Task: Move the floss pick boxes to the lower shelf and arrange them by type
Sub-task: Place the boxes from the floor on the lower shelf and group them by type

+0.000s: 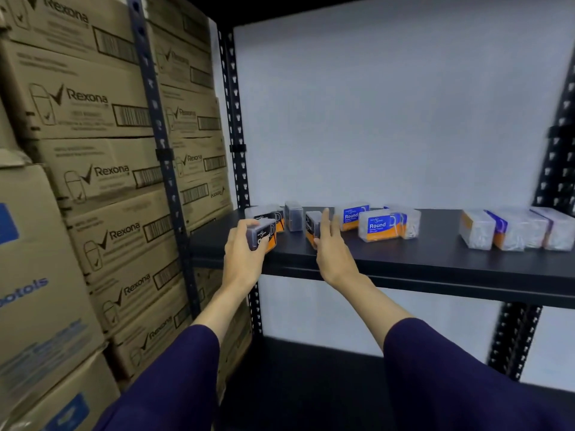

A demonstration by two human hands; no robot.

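Left of frame centre: left hand (245, 244) clamped on black charcoal box (263, 236); right hand (331, 241), fingers spread, beside second upright charcoal box (312, 227), which lies just to its left.

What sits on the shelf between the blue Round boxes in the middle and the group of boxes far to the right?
Nothing. In the head view, the dark shelf is bare between the blue Round boxes and the right-hand group of boxes.

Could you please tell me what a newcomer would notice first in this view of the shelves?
Two hands reach onto the black shelf: the left hand grips a black-labelled floss pick box, the right hand is open beside another. Blue Round boxes sit mid-shelf, and Rexona cartons are stacked left.
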